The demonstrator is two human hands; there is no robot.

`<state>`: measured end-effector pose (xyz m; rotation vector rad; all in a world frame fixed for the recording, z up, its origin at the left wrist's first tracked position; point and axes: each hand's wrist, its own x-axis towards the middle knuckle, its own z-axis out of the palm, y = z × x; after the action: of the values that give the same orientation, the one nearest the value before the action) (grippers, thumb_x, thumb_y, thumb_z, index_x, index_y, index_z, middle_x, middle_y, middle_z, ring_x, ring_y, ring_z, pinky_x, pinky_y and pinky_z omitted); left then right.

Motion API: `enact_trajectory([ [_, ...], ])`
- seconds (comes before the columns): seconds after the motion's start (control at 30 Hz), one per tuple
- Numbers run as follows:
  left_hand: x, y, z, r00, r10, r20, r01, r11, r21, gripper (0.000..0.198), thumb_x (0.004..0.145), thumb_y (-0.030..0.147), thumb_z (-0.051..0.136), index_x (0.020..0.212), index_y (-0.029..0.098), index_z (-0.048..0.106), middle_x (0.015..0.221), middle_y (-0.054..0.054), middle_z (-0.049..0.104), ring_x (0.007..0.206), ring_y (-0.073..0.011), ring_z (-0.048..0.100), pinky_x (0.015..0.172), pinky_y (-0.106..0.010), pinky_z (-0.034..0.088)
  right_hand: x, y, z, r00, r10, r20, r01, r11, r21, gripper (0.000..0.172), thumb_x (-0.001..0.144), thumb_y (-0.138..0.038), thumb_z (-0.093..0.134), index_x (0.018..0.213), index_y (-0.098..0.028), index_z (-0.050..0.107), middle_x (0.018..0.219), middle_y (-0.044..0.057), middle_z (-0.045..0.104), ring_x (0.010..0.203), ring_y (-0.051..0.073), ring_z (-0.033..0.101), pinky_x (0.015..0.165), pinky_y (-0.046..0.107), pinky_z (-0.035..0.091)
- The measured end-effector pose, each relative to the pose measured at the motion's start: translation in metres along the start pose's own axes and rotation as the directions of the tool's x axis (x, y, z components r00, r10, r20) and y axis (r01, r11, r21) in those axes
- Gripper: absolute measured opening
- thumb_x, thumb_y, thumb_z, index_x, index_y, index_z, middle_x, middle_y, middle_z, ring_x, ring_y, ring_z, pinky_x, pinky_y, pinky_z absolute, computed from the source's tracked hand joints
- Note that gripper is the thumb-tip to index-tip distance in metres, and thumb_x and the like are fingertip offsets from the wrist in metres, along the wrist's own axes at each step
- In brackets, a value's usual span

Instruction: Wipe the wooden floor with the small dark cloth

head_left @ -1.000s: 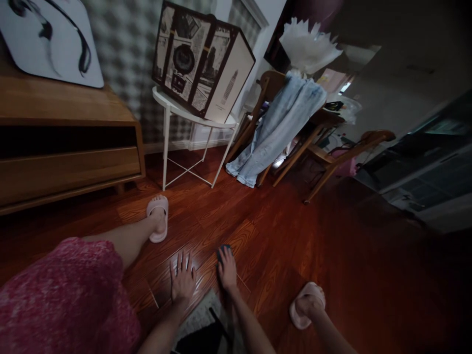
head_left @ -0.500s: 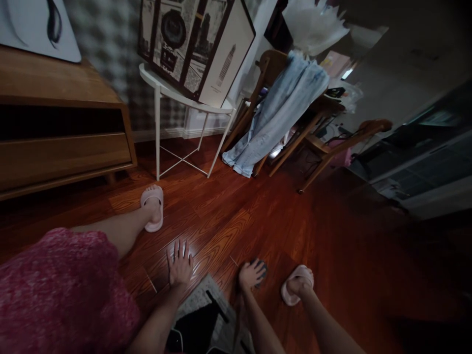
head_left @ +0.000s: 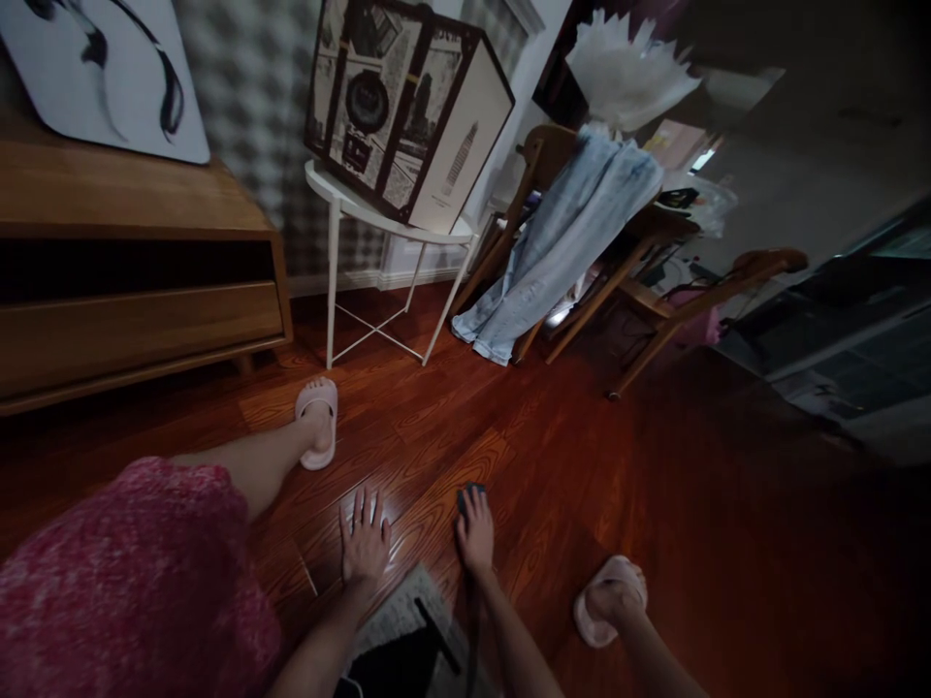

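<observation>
My left hand is spread palm down at the wooden floor, holding nothing; a bright reflection shows around its fingers. To its right, my right hand reaches forward with its fingers laid over a small dark blue-grey object. Most of that object is hidden under the fingers, and I cannot tell its kind. Between my forearms, close to me, is a grey and black item, perhaps fabric, with a white cord at its lower edge.
My feet in pink slippers are set wide apart. Ahead are a wooden cabinet and a white side table bearing a printed case. Light blue jeans drape over a chair; another chair stands right of it.
My right hand has moved forward and left with the dark object under it, nearer my left hand. My left hand stays spread. The view has tilted up slightly.
</observation>
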<state>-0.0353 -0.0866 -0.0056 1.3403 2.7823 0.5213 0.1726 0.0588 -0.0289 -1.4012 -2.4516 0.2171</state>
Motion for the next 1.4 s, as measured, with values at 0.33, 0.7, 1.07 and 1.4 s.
enact_trajectory([
  [0.33, 0.0, -0.001, -0.003, 1.0, 0.02, 0.005, -0.02, 1.0, 0.001, 0.06, 0.097, 0.026, 0.027, 0.156, 0.02, 0.021, 0.167, -0.01, 0.024, 0.158, -0.0254, 0.01, 0.128, -0.061, 0.009, -0.053, 0.079, -0.036, 0.787, 0.573, -0.226, -0.602, 0.794, -0.082, 0.054, 0.1, -0.04, 0.028, 0.145, -0.026, 0.054, 0.155, 0.016, 0.044, 0.143, 0.038, 0.039, 0.107, 0.063, 0.04],
  [0.7, 0.0, 0.0, -0.004, 1.0, 0.009, -0.005, -0.009, 1.0, 0.012, 0.059, 0.096, 0.026, 0.029, 0.155, 0.018, 0.029, 0.168, -0.011, 0.024, 0.158, -0.0249, 0.01, 0.129, -0.058, 0.005, -0.012, -0.074, 0.031, 0.984, 0.173, 0.033, -0.172, 0.985, -0.025, 0.056, 0.098, -0.033, 0.044, 0.154, -0.029, 0.042, 0.166, 0.006, 0.031, 0.153, 0.029, 0.022, 0.12, 0.054, 0.027],
  [1.07, 0.001, 0.0, -0.002, 1.0, 0.007, 0.0, -0.007, 0.999, 0.045, 0.058, 0.096, 0.026, 0.027, 0.153, 0.02, 0.035, 0.166, -0.009, 0.03, 0.157, -0.0254, 0.016, 0.129, -0.057, 0.003, -0.009, 0.07, -0.027, 0.922, 0.381, -0.069, -0.385, 0.919, -0.078, 0.06, 0.095, -0.033, 0.03, 0.149, -0.018, 0.05, 0.161, 0.01, 0.039, 0.153, 0.027, 0.025, 0.118, 0.048, 0.032],
  [1.4, 0.0, 0.0, -0.009, 1.0, 0.018, -0.011, -0.018, 1.0, 0.003, 0.061, 0.096, 0.026, 0.026, 0.157, 0.022, 0.023, 0.166, -0.008, 0.029, 0.158, -0.0243, 0.013, 0.128, -0.06, 0.008, -0.035, 0.025, 0.001, 0.758, 0.618, -0.209, -0.6, 0.786, 0.152, 0.064, 0.096, -0.032, 0.019, 0.157, -0.023, 0.036, 0.16, 0.015, 0.039, 0.146, 0.033, 0.038, 0.109, 0.061, 0.037],
])
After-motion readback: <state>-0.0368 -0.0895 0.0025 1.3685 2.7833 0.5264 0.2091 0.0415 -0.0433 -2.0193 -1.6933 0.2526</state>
